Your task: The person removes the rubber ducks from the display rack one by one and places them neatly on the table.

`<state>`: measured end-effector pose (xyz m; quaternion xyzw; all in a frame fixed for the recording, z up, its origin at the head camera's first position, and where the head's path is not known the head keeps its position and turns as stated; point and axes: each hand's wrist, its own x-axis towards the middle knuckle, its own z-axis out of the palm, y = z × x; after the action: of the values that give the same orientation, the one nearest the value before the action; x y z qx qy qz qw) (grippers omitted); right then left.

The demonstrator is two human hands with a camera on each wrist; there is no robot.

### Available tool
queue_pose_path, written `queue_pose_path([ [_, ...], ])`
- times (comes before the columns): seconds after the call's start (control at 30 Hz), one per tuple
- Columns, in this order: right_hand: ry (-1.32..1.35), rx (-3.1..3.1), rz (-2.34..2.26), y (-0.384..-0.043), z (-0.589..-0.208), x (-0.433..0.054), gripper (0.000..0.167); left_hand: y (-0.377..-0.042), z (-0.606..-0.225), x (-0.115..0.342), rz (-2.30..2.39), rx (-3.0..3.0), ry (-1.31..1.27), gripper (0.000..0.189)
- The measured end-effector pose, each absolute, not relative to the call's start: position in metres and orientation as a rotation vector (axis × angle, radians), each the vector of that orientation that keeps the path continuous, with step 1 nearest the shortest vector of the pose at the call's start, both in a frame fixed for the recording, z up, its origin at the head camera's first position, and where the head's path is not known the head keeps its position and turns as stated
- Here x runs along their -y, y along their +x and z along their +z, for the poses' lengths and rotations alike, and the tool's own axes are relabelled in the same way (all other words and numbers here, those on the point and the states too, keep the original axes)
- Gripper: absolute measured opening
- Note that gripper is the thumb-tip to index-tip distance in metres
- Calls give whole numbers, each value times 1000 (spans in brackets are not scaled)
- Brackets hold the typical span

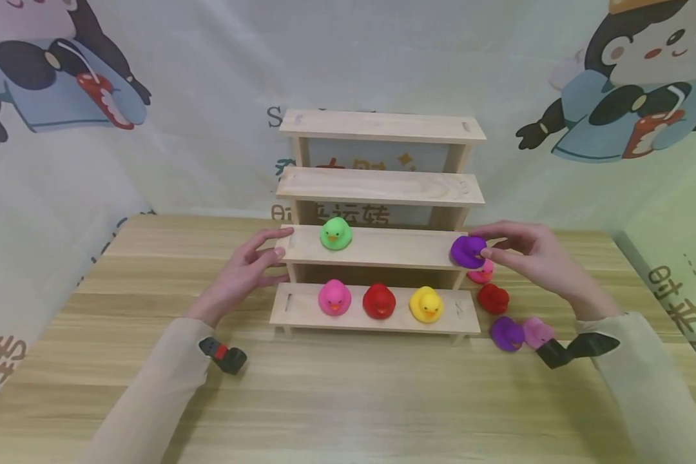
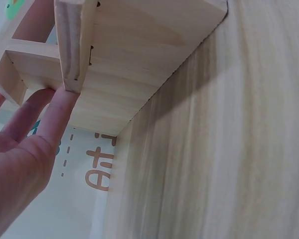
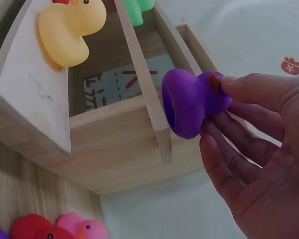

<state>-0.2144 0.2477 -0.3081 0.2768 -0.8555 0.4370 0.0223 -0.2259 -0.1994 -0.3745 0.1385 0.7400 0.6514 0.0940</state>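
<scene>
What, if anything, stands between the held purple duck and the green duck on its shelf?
Nothing visible: only bare shelf lies between the green duck and the purple duck in the right hand.

Rack [image 1: 381, 187] on tbl [image 1: 348, 399], wall cloth [image 1: 209, 135] behind @ 12. Btm tier [image 1: 377, 325]: 3 ducks [image 1: 379, 301], 9-to-3 row. 2nd tier [image 1: 400, 248]: lone duck [image 1: 336, 234] twd 9. L hand [image 1: 241, 267], rack's 9; R hand [image 1: 536, 258] w/ held duck [image 1: 467, 252], 3. Tbl, 4 o'clock: loose ducks [image 1: 493, 299].
</scene>
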Motion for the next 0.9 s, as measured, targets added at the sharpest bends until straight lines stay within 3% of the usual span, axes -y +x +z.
queue_pose_path([
  [0.9, 833, 2661, 1357, -207, -311, -295, 31, -225, -375, 199, 1954, -2160, 404, 44],
])
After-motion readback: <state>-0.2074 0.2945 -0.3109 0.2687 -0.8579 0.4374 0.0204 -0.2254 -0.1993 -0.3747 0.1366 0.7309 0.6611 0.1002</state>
